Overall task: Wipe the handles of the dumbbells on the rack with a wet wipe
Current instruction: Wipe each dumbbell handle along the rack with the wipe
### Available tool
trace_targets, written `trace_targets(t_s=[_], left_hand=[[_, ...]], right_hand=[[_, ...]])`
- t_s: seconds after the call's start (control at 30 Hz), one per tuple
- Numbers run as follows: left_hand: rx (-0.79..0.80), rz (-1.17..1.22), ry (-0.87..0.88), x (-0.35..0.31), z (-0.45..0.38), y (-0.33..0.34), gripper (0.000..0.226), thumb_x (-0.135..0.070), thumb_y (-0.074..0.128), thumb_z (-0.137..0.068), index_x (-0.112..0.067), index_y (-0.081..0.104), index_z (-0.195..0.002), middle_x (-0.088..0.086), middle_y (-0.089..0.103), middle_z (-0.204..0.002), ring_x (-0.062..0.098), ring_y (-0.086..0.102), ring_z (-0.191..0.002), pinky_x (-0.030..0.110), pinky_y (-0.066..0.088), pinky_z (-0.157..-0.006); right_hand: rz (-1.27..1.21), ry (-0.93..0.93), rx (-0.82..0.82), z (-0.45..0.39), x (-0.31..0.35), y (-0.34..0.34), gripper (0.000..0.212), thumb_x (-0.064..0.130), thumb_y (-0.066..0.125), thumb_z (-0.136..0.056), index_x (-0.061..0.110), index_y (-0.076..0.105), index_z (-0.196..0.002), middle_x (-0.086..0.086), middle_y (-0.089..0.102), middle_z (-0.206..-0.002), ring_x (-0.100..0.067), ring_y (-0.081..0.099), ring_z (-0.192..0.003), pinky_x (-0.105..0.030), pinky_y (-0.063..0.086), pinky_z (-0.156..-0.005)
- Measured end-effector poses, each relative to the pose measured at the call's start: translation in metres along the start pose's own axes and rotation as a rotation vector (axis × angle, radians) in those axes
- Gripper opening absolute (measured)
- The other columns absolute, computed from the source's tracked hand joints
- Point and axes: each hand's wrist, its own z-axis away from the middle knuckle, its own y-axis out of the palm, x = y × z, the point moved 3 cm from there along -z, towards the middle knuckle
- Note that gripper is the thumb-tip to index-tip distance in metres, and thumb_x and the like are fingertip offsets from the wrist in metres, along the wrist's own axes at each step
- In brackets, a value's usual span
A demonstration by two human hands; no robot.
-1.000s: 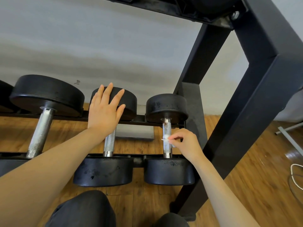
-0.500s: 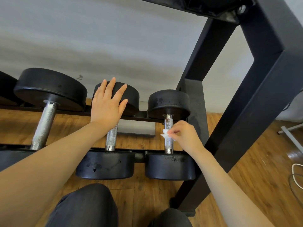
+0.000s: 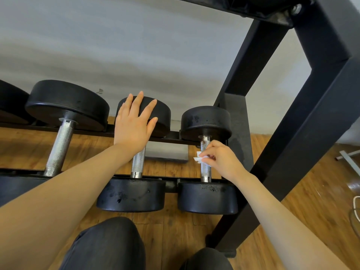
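Pinching wet wipe (image 3: pixel 198 158) against handle (image 3: pixel 205 170) (right hand (image 3: pixel 222 159)), left hand (image 3: pixel 134 123) spread flat on dumbbell (image 3: pixel 161 114)

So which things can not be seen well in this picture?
- Middle handle, head view: its upper part is hidden by the left hand.
- Right handle: the part behind the wipe and the right hand is hidden.
- Wipe: mostly covered by the fingers; wetness cannot be told.
- Far-left dumbbell: cut off by the left edge.
- Big dumbbell: its near weight is behind the left forearm.
- Upper shelf: cut off by the top edge.
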Motion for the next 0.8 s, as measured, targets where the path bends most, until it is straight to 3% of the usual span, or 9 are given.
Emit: trace_targets(t_s=[0.07, 0.23, 0.4, 0.6, 0.8], left_hand=[[0.008, 0.003, -0.004, 0.001, 0.0, 0.0, 0.051, -0.041, 0.04, -0.102, -0.024, 0.039, -0.15, 0.012, 0.027, -0.16, 0.036, 0.02, -0.148, 0.051, 0.023, -0.116], [0.009, 0.009, -0.004, 0.001, 0.0, 0.002, 0.051, -0.042, 0.04, -0.102, -0.025, 0.038, -0.15, 0.012, 0.027, -0.16, 0.036, 0.02, -0.148, 0.052, 0.023, -0.116], [0.001, 0.014, -0.004, 0.001, 0.0, 0.003, 0.05, -0.04, 0.043, -0.102, -0.024, 0.04, -0.149, 0.012, 0.028, -0.159, 0.036, 0.021, -0.147, 0.052, 0.024, -0.116], [0.0, 0.015, 0.003, 0.001, 0.0, 0.002, 0.05, -0.04, 0.043, -0.102, -0.023, 0.04, -0.149, 0.013, 0.028, -0.159, 0.037, 0.021, -0.147, 0.053, 0.024, -0.116], [-0.002, 0.012, 0.001, 0.001, 0.0, 0.002, 0.05, -0.04, 0.042, -0.101, -0.023, 0.04, -0.149, 0.013, 0.029, -0.159, 0.037, 0.021, -0.147, 0.053, 0.024, -0.116]], right_hand=[[-0.002, -0.014, 0.037, 0.001, 0.001, 0.001, 0.017, 0.019, 0.067, -0.089, 0.016, 0.075, -0.104, 0.008, 0.052, -0.094, -0.006, 0.053, -0.084, -0.013, 0.041, -0.076], [0.111, -0.187, 0.351, 0.008, 0.01, 0.001, 0.014, 0.024, 0.067, -0.089, 0.017, 0.077, -0.094, 0.009, 0.053, -0.091, -0.006, 0.051, -0.082, -0.011, 0.037, -0.071], [0.155, -0.127, 0.264, -0.003, 0.008, -0.002, 0.022, 0.022, 0.064, -0.091, 0.013, 0.072, -0.11, 0.011, 0.044, -0.098, -0.004, 0.048, -0.084, -0.014, 0.032, -0.076], [0.093, -0.184, 0.427, 0.006, 0.012, -0.002, 0.015, 0.023, 0.07, -0.087, 0.018, 0.077, -0.099, 0.015, 0.048, -0.084, 0.0, 0.047, -0.073, -0.008, 0.036, -0.067], [0.041, -0.139, 0.333, 0.008, 0.006, -0.004, 0.014, 0.022, 0.074, -0.083, 0.019, 0.077, -0.097, 0.019, 0.048, -0.079, 0.0, 0.05, -0.074, -0.009, 0.038, -0.068]])
